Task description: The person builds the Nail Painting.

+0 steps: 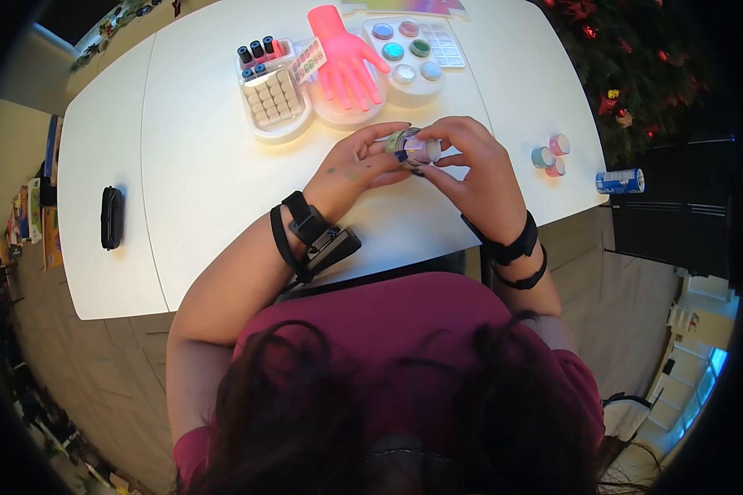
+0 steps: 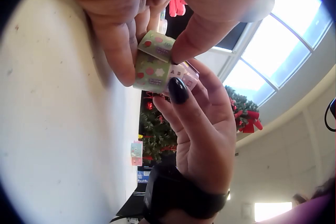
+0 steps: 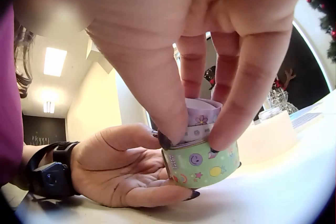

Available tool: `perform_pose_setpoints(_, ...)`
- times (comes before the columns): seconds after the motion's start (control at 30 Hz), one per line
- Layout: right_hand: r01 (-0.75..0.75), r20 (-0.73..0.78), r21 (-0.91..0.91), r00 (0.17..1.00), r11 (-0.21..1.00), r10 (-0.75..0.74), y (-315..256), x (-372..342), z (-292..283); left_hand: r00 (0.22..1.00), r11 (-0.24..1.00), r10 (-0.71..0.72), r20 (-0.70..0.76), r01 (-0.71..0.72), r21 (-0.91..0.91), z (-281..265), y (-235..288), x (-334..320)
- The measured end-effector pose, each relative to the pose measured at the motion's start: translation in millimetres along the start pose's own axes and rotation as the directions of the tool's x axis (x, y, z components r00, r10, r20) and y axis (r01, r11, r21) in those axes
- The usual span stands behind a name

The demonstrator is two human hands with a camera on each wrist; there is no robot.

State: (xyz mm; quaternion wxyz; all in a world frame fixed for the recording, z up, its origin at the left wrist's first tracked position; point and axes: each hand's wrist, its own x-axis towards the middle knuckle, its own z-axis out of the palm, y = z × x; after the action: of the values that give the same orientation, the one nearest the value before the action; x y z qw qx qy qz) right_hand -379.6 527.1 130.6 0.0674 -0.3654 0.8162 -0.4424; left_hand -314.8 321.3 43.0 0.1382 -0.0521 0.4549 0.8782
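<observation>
Between both hands, over the near part of the white table, is a light green sticker-tape roll printed with smileys, stars and fruit. A lilac patterned roll sits partly inside it and sticks out of its open end. My left hand holds the green roll, thumb on one side and fingers on the other. With thumb and fingertips, my right hand pinches the lilac roll at the green rim. Dark polish shows on the nails.
A pink hand model stands at the back. Left of it, a white tray carries polish bottles and white blocks; right of it, a palette has several glitter pots. Small coloured rolls, a blue can and a black case lie farther out.
</observation>
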Motion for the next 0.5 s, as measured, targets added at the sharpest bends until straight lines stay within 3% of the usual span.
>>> perform_pose_setpoints(0.23, -0.053, -0.046, -0.036, 0.998, 0.998, 0.051, -5.1, 0.8, -7.2, 1.0, 1.0, 0.008, -0.016, -0.008, 0.01, 3.5, 1.6, 0.6)
perform_pose_setpoints(0.4, -0.086, -0.145, 0.133, 0.984, 0.987, 0.105, -2.0, -0.5, -12.2, 1.0, 1.0, 0.008, -0.026, -0.008, 0.025, 6.0, 3.7, 0.1)
perform_pose_setpoints(0.5, -0.092, -0.087, 0.154, 0.99, 0.984, 0.106, -2.7, -1.9, -13.9, 0.999, 1.0, 0.028, -0.017, -0.028, 0.002, 5.1, 1.9, 0.2)
